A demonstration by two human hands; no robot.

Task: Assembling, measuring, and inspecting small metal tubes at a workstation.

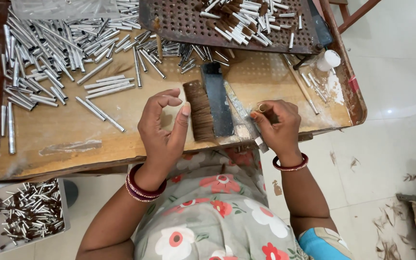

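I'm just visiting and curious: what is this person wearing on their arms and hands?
Both forearms are bare, with no gloves. The left hand has a stack of dark red bangles at its wrist. The right hand has a single thin red bangle with pale dots at the wrist and a gold-coloured ring on one finger. A bright blue sleeve edge shows at the right upper arm.

A worn wooden worktop [63,139] with a raised rusty rim stands on a glossy pale tiled floor [391,96]. Light glints off the tiles. Brown fibre scraps [386,231] litter the floor at lower right.
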